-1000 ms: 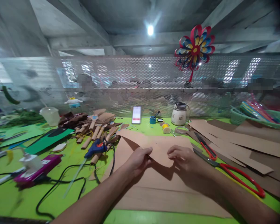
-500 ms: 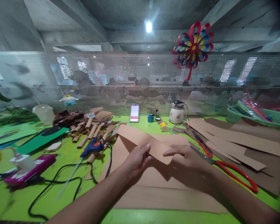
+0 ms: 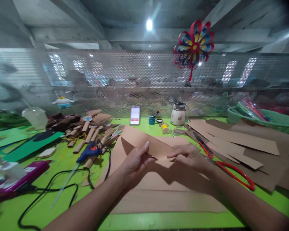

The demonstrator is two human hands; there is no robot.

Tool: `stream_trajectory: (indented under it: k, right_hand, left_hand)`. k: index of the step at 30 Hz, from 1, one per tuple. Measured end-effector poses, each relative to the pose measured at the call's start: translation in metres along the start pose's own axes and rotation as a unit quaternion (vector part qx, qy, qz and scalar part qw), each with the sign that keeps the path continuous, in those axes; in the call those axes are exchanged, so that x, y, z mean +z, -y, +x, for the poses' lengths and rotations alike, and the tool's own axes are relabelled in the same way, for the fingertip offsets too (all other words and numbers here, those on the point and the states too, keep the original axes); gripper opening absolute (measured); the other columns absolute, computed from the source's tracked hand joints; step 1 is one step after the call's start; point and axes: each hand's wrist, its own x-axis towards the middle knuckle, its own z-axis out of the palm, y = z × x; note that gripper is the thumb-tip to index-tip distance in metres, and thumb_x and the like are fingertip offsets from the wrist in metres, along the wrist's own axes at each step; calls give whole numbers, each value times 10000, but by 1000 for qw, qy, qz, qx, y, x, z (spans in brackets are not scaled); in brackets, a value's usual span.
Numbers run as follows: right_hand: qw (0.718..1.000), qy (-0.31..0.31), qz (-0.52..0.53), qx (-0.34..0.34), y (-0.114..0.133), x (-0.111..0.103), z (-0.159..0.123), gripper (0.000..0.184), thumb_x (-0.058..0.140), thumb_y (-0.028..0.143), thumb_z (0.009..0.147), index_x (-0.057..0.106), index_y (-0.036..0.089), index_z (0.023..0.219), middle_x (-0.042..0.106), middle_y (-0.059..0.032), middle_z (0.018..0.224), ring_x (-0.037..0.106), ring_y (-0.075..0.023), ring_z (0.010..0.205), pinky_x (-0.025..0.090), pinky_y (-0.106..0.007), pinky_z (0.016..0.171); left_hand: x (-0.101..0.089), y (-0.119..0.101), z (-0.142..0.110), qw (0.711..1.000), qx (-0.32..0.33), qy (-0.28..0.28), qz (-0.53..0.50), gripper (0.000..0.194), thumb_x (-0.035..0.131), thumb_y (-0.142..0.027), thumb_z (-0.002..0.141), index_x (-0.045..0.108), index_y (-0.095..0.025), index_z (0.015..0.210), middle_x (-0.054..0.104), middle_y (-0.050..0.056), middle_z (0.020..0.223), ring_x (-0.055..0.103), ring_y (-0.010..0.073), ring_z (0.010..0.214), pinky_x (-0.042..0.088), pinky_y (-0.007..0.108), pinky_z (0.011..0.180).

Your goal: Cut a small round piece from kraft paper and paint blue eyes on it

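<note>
A folded piece of brown kraft paper (image 3: 144, 142) is lifted a little above a larger brown sheet (image 3: 159, 189) on the green table. My left hand (image 3: 135, 160) pinches its lower left edge, thumb up against the paper. Beside it my right hand (image 3: 189, 157) grips the paper's lower right corner with curled fingers. Both forearms reach in from the bottom of the view.
Red-handled scissors (image 3: 227, 168) lie right of my right hand, beside long brown paper strips (image 3: 233, 138). A blue glue gun (image 3: 88, 152) with a black cord, rolled paper tubes (image 3: 86, 134), a phone (image 3: 135, 115), a white jar (image 3: 178, 114), a green basket (image 3: 262, 117) and a mesh screen stand around.
The fold has been drawn tighter between my hands, and my left thumb has risen against the paper. The view has shifted slightly, moving everything left and up.
</note>
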Motion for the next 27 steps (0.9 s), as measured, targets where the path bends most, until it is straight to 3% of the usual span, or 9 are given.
stream_trajectory:
  k: [7, 12, 18, 22, 27]
  right_hand:
    - [998, -16, 62, 8, -3, -6, -2, 90, 781, 305, 796, 820, 227, 820, 755, -59, 790, 669, -170, 746, 521, -286, 650]
    - [993, -31, 113, 22, -6, -12, 3, 233, 703, 380, 870, 793, 210, 739, 721, -58, 765, 642, -178, 788, 519, -331, 765]
    - [982, -92, 162, 40, -18, -19, 8, 336, 673, 460, 876, 701, 168, 713, 683, -48, 778, 637, -171, 767, 546, -349, 753]
    - [981, -107, 155, 36, -27, -25, 10, 286, 624, 411, 935, 666, 138, 858, 684, -31, 870, 661, -167, 817, 555, -367, 773]
    - [986, -122, 115, 17, -40, -33, 12, 233, 609, 361, 956, 659, 140, 1006, 683, -50, 1003, 665, -185, 895, 553, -391, 814]
  left_hand:
    - [2, -7, 4, 994, 74, -59, -53, 294, 631, -308, 933, 596, -163, 1186, 616, 83, 1191, 636, 212, 995, 567, 407, 833]
    - [-2, -15, 6, 987, 101, -109, -64, 272, 622, -316, 939, 601, -163, 1164, 626, 73, 1143, 640, 190, 933, 572, 373, 787]
    - [-8, -29, 8, 980, 135, -138, -51, 271, 623, -319, 939, 603, -163, 1159, 626, 73, 1146, 639, 192, 941, 569, 382, 801]
    - [-12, -25, 11, 980, 119, -159, -23, 307, 620, -339, 939, 592, -168, 1192, 614, 83, 1187, 634, 209, 984, 564, 404, 828]
    - [-21, -14, 17, 983, 42, -176, 20, 323, 618, -353, 940, 587, -163, 1199, 615, 85, 1179, 636, 208, 973, 566, 400, 816]
